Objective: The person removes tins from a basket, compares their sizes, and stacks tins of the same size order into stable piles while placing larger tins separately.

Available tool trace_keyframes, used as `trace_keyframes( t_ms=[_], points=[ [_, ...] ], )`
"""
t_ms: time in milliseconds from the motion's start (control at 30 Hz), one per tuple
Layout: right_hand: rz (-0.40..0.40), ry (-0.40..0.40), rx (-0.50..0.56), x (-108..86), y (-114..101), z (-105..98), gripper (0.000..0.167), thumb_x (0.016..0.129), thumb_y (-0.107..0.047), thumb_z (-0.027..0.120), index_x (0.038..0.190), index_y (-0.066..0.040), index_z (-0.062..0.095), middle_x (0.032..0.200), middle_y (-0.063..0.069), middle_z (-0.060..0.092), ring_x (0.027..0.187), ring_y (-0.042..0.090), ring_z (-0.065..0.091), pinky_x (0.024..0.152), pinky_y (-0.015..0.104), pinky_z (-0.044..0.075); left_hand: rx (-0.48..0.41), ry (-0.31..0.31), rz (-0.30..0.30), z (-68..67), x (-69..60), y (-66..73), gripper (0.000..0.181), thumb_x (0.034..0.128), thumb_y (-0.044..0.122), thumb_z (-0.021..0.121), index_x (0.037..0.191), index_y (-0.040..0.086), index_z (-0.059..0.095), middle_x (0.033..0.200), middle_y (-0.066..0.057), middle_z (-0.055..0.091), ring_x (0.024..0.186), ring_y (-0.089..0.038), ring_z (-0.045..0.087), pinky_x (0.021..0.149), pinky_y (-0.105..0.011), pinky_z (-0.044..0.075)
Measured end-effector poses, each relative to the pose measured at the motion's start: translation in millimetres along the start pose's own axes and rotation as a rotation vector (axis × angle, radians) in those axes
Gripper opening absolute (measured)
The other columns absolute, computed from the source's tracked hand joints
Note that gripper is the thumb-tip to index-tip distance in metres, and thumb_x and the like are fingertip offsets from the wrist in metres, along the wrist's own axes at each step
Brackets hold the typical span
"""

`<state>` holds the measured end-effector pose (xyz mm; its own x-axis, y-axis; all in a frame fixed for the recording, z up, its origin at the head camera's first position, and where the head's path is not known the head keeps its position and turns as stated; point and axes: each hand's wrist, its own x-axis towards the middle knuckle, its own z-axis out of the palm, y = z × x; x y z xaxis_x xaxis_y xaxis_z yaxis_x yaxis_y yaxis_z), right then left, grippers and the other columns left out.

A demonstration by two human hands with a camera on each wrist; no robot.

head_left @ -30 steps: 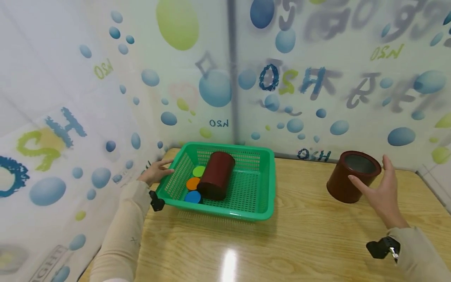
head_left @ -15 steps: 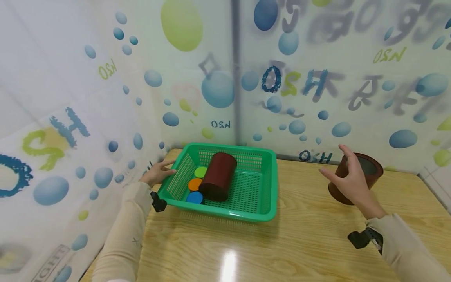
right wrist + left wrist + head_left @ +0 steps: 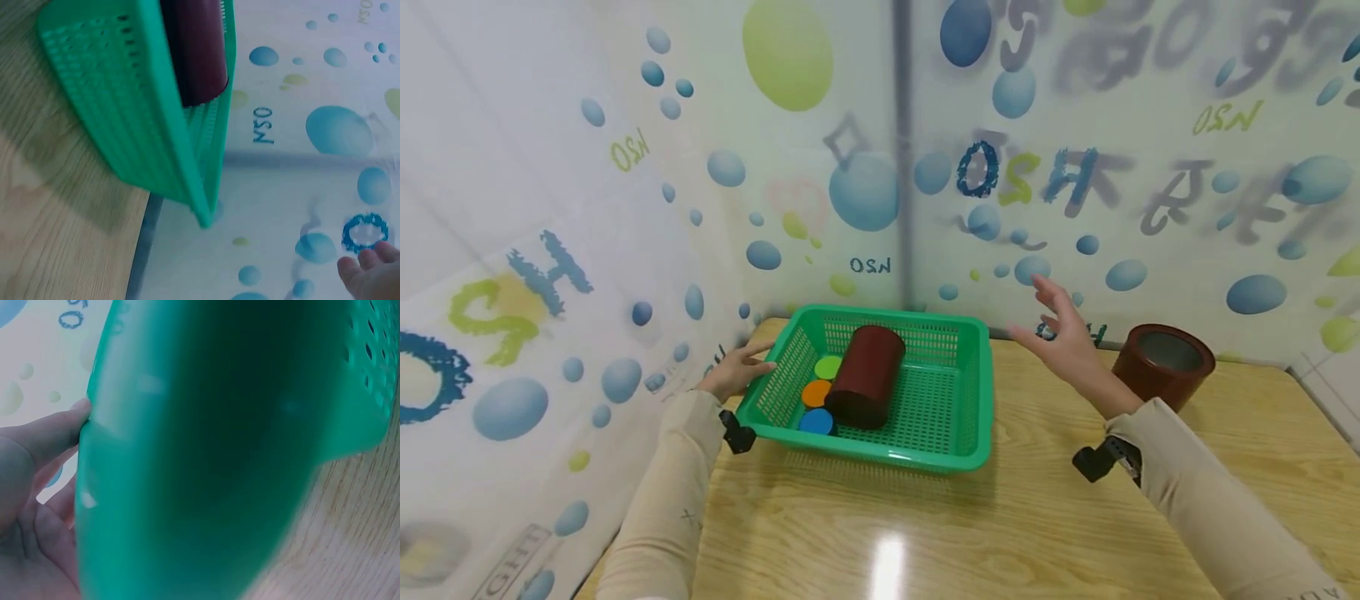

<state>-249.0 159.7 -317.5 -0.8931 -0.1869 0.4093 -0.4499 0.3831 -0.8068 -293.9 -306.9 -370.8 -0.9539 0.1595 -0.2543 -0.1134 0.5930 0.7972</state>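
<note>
A green plastic basket (image 3: 887, 461) sits on the table, holding a dark red cylindrical container (image 3: 868, 375) on its side. Lime green (image 3: 827, 367), orange (image 3: 816, 394) and blue (image 3: 817, 422) round pieces lie beside it. My left hand (image 3: 735, 372) touches the basket's left rim; in the left wrist view its thumb meets the rim edge, with the other fingers partly hidden behind. Nothing is in my right hand (image 3: 1069, 350), which hovers between the basket and a second dark red container (image 3: 1161, 367), thumb and fingers spread. That container stands upright with its top open, partly behind my right forearm.
The wooden table (image 3: 1030, 517) runs up to a white curtain (image 3: 1045, 100) printed with bubbles and lettering at the back. More of this printed sheet (image 3: 625, 217) closes off the left side, close to my left arm.
My right hand has moved left, away from the upright container and toward the basket. The container stays where it stood. My left hand remains at the basket's rim.
</note>
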Motion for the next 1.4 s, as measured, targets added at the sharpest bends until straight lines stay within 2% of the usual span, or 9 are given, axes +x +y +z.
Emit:
trace_keyframes(
  t_ms=[167, 267, 333, 567, 667, 900, 1167, 1400],
  points=[
    [0.038, -0.092, 0.069, 22.9, -18.5, 25.9, 0.069, 0.087, -0.018, 0.057, 0.142, -0.008, 0.015, 0.145, 0.011, 0.016, 0.13, 0.03, 0.017, 0.101, 0.05, 0.02, -0.008, -0.003, 0.01, -2.3, 0.4, -0.4, 0.056, 0.0938, 0.02, 0.046, 0.142, 0.009, 0.02, 0.13, -0.032, 0.033, 0.105, -0.038, 0.049, 0.081, -0.045, 0.046],
    [0.063, -0.133, 0.073, 39.2, -11.6, 42.7, 0.07, 0.086, -0.027, 0.058, 0.142, -0.014, 0.017, 0.145, 0.006, 0.017, 0.131, 0.026, 0.018, 0.101, 0.047, 0.022, -0.012, -0.003, 0.012, -2.9, 1.6, -1.3, 0.056, 0.0936, 0.02, 0.047, 0.142, 0.009, 0.02, 0.13, -0.032, 0.033, 0.104, -0.037, 0.05, 0.081, -0.045, 0.046],
    [0.076, -0.157, 0.069, 47.4, -13.1, 53.6, 0.07, 0.086, -0.029, 0.059, 0.142, -0.014, 0.019, 0.145, 0.007, 0.019, 0.13, 0.027, 0.019, 0.101, 0.047, 0.023, -0.006, -0.005, 0.011, -3.7, 2.6, -1.9, 0.057, 0.0935, 0.02, 0.047, 0.142, 0.009, 0.02, 0.13, -0.032, 0.032, 0.105, -0.038, 0.049, 0.082, -0.045, 0.045],
    [0.118, -0.201, 0.061, 68.4, -21.0, 85.7, 0.072, 0.084, -0.033, 0.06, 0.141, -0.015, 0.021, 0.143, 0.009, 0.022, 0.128, 0.029, 0.024, 0.099, 0.045, 0.027, -0.007, -0.015, 0.008, -5.4, 4.4, -1.6, 0.058, 0.0932, 0.02, 0.048, 0.143, 0.01, 0.019, 0.129, -0.031, 0.033, 0.108, -0.039, 0.046, 0.082, -0.046, 0.045],
    [0.159, -0.21, 0.069, 74.8, -20.9, 98.5, 0.073, 0.083, -0.035, 0.061, 0.141, -0.015, 0.021, 0.143, 0.008, 0.022, 0.128, 0.03, 0.024, 0.098, 0.046, 0.029, -0.022, -0.016, 0.01, -4.1, 3.3, -0.1, 0.057, 0.0934, 0.019, 0.047, 0.143, 0.01, 0.019, 0.129, -0.032, 0.033, 0.107, -0.039, 0.046, 0.081, -0.045, 0.046],
    [0.284, -0.248, 0.101, 81.4, -13.7, 126.8, 0.074, 0.083, -0.035, 0.061, 0.141, -0.017, 0.02, 0.143, 0.009, 0.022, 0.127, 0.027, 0.027, 0.097, 0.045, 0.031, 0.017, -0.014, 0.009, -1.9, 1.1, 2.3, 0.056, 0.0939, 0.02, 0.046, 0.142, 0.01, 0.02, 0.13, -0.031, 0.034, 0.108, -0.039, 0.046, 0.081, -0.046, 0.045],
    [0.405, -0.213, 0.184, 78.0, 1.2, 154.0, 0.076, 0.085, -0.031, 0.06, 0.142, -0.014, 0.013, 0.142, 0.016, 0.021, 0.125, 0.033, 0.027, 0.095, 0.045, 0.033, 0.014, -0.006, 0.002, -3.2, 2.3, 1.1, 0.056, 0.0936, 0.021, 0.047, 0.142, 0.011, 0.021, 0.13, -0.03, 0.035, 0.11, -0.04, 0.045, 0.085, -0.049, 0.042],
    [0.475, -0.192, 0.209, 70.4, 15.1, 171.2, 0.073, 0.085, -0.029, 0.06, 0.141, -0.01, 0.017, 0.141, 0.017, 0.024, 0.125, 0.032, 0.028, 0.094, 0.046, 0.035, 0.022, 0.001, -0.014, -0.9, 1.5, 0.6, 0.056, 0.0935, 0.02, 0.047, 0.142, 0.011, 0.021, 0.129, -0.03, 0.035, 0.111, -0.04, 0.043, 0.084, -0.048, 0.043]
  ],
)
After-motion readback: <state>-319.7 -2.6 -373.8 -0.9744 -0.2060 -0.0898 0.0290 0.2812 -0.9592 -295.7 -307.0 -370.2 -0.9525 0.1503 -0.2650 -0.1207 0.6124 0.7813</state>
